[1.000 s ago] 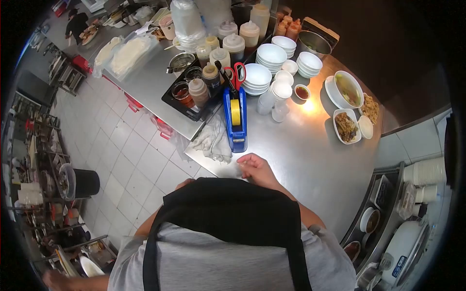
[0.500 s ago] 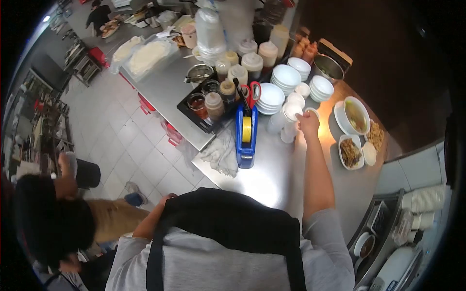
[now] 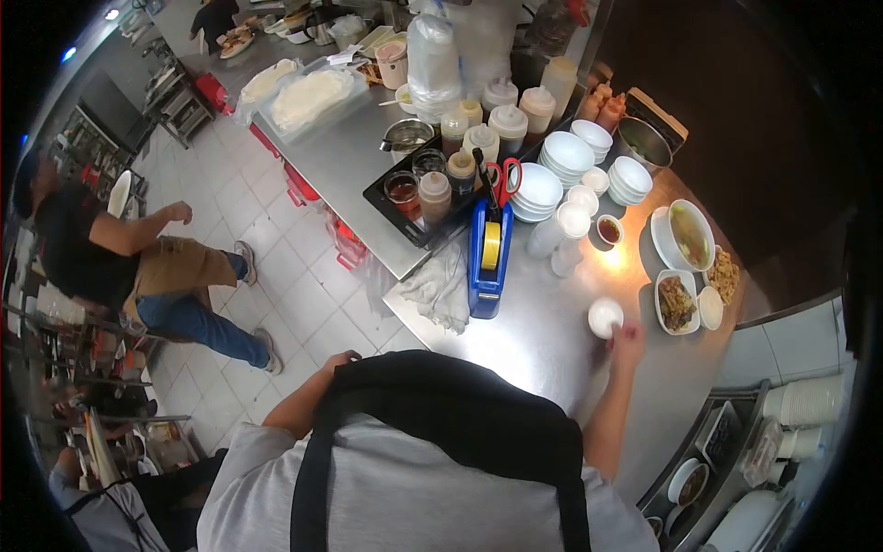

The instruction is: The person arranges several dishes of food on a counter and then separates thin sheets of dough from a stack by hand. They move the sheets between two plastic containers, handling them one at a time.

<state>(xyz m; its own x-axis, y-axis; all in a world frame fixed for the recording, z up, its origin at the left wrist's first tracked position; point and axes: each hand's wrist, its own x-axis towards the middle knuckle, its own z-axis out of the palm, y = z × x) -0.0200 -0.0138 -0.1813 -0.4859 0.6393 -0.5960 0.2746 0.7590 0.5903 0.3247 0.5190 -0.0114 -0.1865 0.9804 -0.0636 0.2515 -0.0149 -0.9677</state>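
Note:
My right hand pinches the rim of a small white sauce dish over the steel counter. The dish looks empty. Farther back, a similar dish of dark red sauce stands beside stacked small white dishes. To the right are a bowl of soup, a square dish of browned food and a small round pale dish. My left hand is by the side of my black apron, its fingers partly hidden.
A blue tape dispenser with red-handled scissors behind it and a crumpled cloth lie left of the dishes. Sauce bottles fill a black tray. A co-worker walks on the tiled floor at left.
My right hand has come from the stacked dishes toward me with one small dish in it. The red sauce dish now shows fully. A co-worker at left has moved farther up the aisle.

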